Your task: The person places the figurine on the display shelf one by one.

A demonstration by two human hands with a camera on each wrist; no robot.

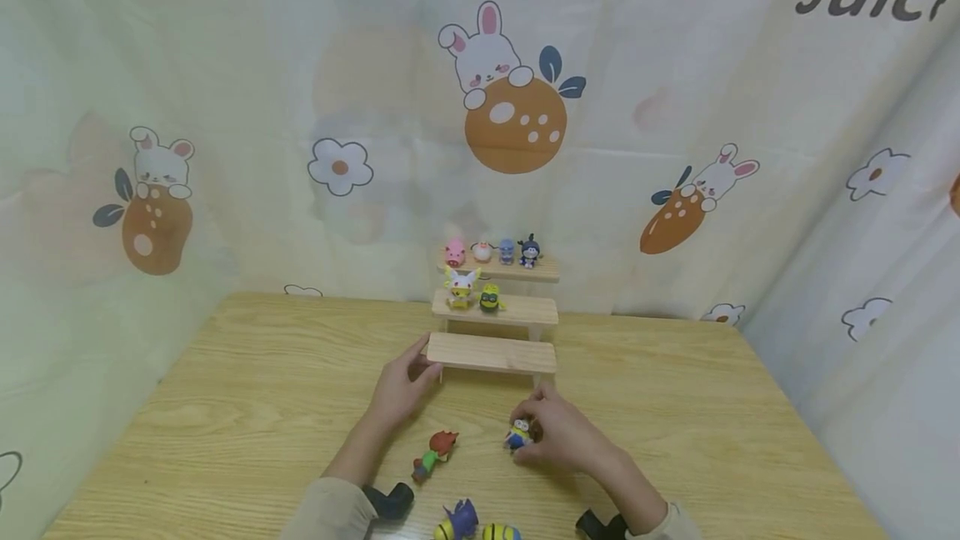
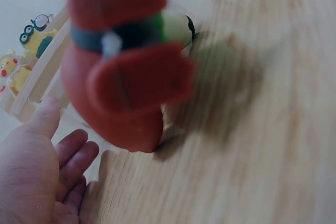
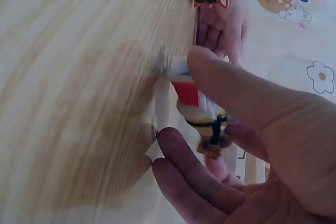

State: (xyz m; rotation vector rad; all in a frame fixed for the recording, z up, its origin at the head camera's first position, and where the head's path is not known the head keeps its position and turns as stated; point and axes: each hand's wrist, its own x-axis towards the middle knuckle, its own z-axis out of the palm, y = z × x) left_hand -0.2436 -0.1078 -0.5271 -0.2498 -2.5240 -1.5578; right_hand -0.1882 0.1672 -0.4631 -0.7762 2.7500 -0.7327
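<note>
A three-step wooden display shelf (image 1: 491, 353) stands at the back of the table. My left hand (image 1: 397, 390) grips the left end of its lowest step, thumb in front and a finger behind. In the left wrist view the lower fingers (image 2: 73, 161) hang loosely curled. My right hand (image 1: 566, 437) pinches a small yellow-and-blue minion figure (image 1: 518, 434) between thumb and fingers, close over the table in front of the shelf. The figure (image 3: 202, 111) is tipped sideways in the right wrist view. Between the forearms lies a red fox figure (image 1: 433, 457) in a green shirt.
Several small figures, among them a pink pig (image 1: 455, 252), line the top step. A white-and-yellow figure (image 1: 461, 290) and a green-goggled one (image 1: 490, 298) stand on the middle step. Near the front edge lie a purple-and-yellow figure (image 1: 459, 520) and a yellow one (image 1: 501, 532). A printed curtain (image 1: 390, 90) hangs behind.
</note>
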